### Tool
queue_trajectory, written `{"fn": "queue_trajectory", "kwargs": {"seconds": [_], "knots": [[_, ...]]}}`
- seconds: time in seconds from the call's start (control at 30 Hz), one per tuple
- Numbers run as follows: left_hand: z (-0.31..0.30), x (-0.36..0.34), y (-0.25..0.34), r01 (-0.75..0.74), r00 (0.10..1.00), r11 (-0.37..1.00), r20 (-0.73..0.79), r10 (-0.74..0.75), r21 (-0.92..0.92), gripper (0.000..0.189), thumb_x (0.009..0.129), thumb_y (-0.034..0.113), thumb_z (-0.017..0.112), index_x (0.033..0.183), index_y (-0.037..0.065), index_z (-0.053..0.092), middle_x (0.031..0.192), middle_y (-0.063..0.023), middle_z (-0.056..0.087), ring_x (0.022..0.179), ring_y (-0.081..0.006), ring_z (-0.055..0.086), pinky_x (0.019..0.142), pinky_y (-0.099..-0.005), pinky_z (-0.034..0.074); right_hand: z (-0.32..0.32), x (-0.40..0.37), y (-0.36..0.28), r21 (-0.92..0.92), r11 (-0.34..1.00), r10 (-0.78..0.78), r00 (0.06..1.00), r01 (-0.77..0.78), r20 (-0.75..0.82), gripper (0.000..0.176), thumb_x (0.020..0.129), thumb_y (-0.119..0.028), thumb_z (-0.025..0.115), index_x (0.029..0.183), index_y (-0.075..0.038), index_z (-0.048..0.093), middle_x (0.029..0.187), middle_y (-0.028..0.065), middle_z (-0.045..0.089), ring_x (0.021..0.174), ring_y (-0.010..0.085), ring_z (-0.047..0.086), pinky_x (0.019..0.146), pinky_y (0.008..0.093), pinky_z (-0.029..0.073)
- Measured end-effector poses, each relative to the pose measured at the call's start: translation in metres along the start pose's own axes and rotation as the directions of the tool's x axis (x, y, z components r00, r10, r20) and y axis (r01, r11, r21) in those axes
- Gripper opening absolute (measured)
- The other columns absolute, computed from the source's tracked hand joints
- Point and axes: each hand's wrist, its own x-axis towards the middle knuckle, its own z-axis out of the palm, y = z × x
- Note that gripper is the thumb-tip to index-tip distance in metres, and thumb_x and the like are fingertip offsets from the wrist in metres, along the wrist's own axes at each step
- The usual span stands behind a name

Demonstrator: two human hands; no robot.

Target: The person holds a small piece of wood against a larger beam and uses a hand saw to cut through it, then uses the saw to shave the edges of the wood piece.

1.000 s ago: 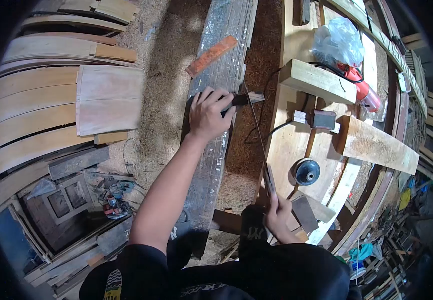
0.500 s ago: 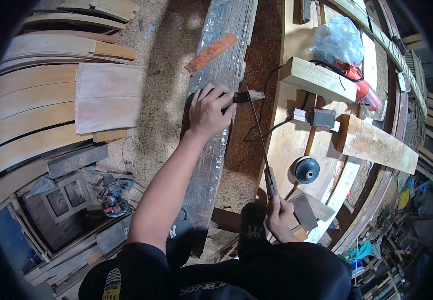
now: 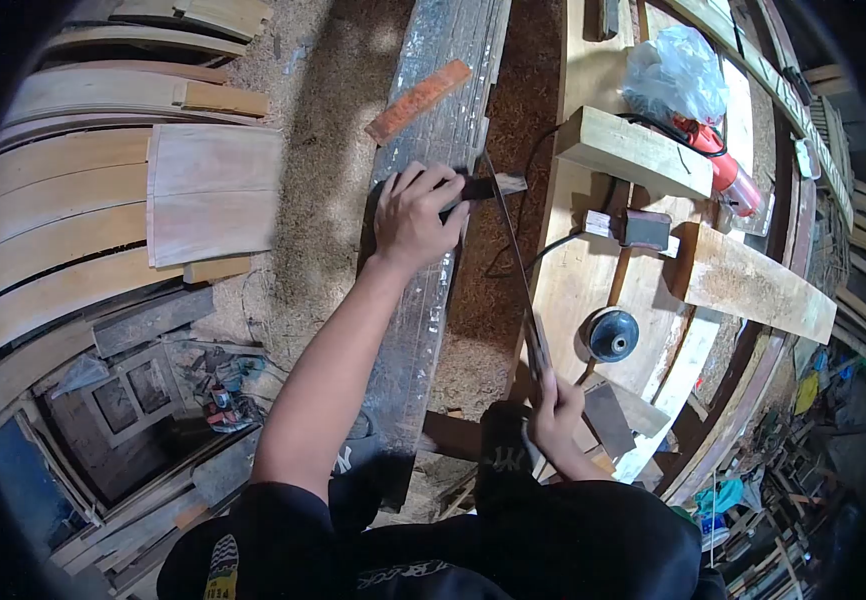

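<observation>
My left hand (image 3: 416,220) is closed around a short dark strip of wood (image 3: 498,186) and presses it on the worn, paint-flecked bench (image 3: 408,345). The strip's pale end juts past the bench's right edge. Across that overhanging part runs the thin blade of a handsaw (image 3: 515,243), seen nearly edge-on. My right hand (image 3: 557,408) grips the saw's handle, lower right beside my knee. Above my left hand, a reddish-orange strip (image 3: 418,103) lies slantwise on the bench.
To the right, a plank bench (image 3: 578,285) carries a thick wood block (image 3: 638,155), a red power tool (image 3: 733,185), a plastic bag (image 3: 678,80), a black round pad (image 3: 613,337) and a tapered board (image 3: 758,290). Curved wooden panels (image 3: 63,215) are stacked at left. Sawdust covers the floor.
My right hand has pushed the saw forward, so its tip reaches farther past the dark strip. My left hand keeps its hold on the strip; the view shifts slightly.
</observation>
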Motion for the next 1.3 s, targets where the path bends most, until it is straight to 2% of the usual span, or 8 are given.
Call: {"fn": "queue_trajectory", "kwargs": {"seconds": [0.13,0.27,0.37,0.67,0.83,1.03,1.2,1.3], "knots": [[-0.001,0.001,-0.002,-0.011,1.000,1.000,0.005,0.010,0.015,0.022,0.075,0.016,0.079,0.095,0.009,0.074,0.102,-0.0007,0.065,0.100,-0.0245,0.062,0.085,-0.0439,0.049,0.041,0.091,-0.029,0.081,0.995,-0.060,0.996,0.065,-0.071,0.047,0.108,-0.023,0.053,0.068,0.001,0.046,0.060,-0.0023,0.032,0.056,0.0076,0.031,0.048,0.0330,0.023],[-0.002,0.003,-0.001,0.022,0.999,1.000,0.034,-0.023,0.014,0.022,0.075,0.017,0.079,0.095,0.009,0.075,0.103,-0.0003,0.065,0.100,-0.0250,0.062,0.086,-0.0440,0.049,0.026,0.054,-0.029,0.152,0.985,0.086,0.996,-0.085,0.003,0.046,0.108,-0.023,0.052,0.068,0.001,0.050,0.059,-0.0020,0.035,0.056,0.0074,0.036,0.048,0.0322,0.027],[-0.001,0.000,-0.002,0.033,0.999,0.999,0.021,-0.033,-0.021,0.023,0.076,0.017,0.079,0.097,0.009,0.075,0.102,0.0001,0.066,0.099,-0.0250,0.062,0.085,-0.0440,0.049,-0.005,-0.013,0.017,0.051,0.999,-0.008,1.000,0.007,0.013,0.048,0.110,-0.026,0.046,0.070,-0.001,0.053,0.059,-0.0052,0.045,0.054,0.0050,0.038,0.048,0.0285,0.025],[-0.001,0.000,0.000,0.028,0.999,0.999,0.035,-0.029,0.032,0.023,0.076,0.016,0.079,0.097,0.009,0.075,0.103,0.0000,0.066,0.099,-0.0251,0.062,0.085,-0.0446,0.049,0.035,0.082,-0.025,0.100,0.995,0.007,1.000,-0.006,-0.006,0.050,0.110,-0.028,0.048,0.069,-0.001,0.051,0.059,-0.0056,0.041,0.056,0.0060,0.037,0.049,0.0301,0.025],[0.002,0.001,-0.003,0.020,1.000,1.000,0.016,-0.020,-0.011,0.023,0.076,0.016,0.079,0.098,0.010,0.075,0.102,0.0004,0.065,0.100,-0.0248,0.062,0.085,-0.0444,0.049,-0.009,-0.018,0.002,0.056,0.998,0.013,1.000,-0.014,0.026,0.048,0.110,-0.022,0.044,0.067,-0.003,0.051,0.057,-0.0043,0.041,0.053,0.0052,0.036,0.049,0.0294,0.024],[0.000,0.001,-0.002,-0.015,1.000,1.000,0.018,0.015,0.024,0.022,0.075,0.015,0.078,0.096,0.009,0.074,0.102,-0.0006,0.065,0.100,-0.0247,0.061,0.085,-0.0436,0.049,0.037,0.073,-0.020,0.124,0.992,0.015,1.000,-0.014,-0.003,0.053,0.111,-0.030,0.045,0.066,-0.003,0.048,0.059,-0.0043,0.043,0.054,0.0062,0.037,0.048,0.0302,0.026],[0.001,0.003,-0.001,-0.007,1.000,1.000,0.011,0.007,0.021,0.024,0.074,0.015,0.079,0.096,0.010,0.073,0.100,0.0001,0.064,0.098,-0.0243,0.061,0.084,-0.0428,0.049,0.010,0.027,-0.010,0.114,0.986,0.114,0.993,-0.118,0.041,0.052,0.111,-0.028,0.045,0.067,-0.001,0.051,0.058,-0.0052,0.042,0.054,0.0054,0.036,0.048,0.0296,0.025],[0.000,0.001,-0.001,-0.006,1.000,1.000,0.022,0.005,0.016,0.025,0.074,0.016,0.079,0.098,0.011,0.073,0.100,0.0008,0.064,0.097,-0.0244,0.061,0.082,-0.0425,0.048,-0.007,-0.013,0.010,0.081,0.997,-0.004,1.000,0.002,0.025,0.050,0.110,-0.031,0.046,0.074,0.001,0.060,0.058,-0.0053,0.043,0.054,0.0043,0.036,0.048,0.0289,0.025]]}}
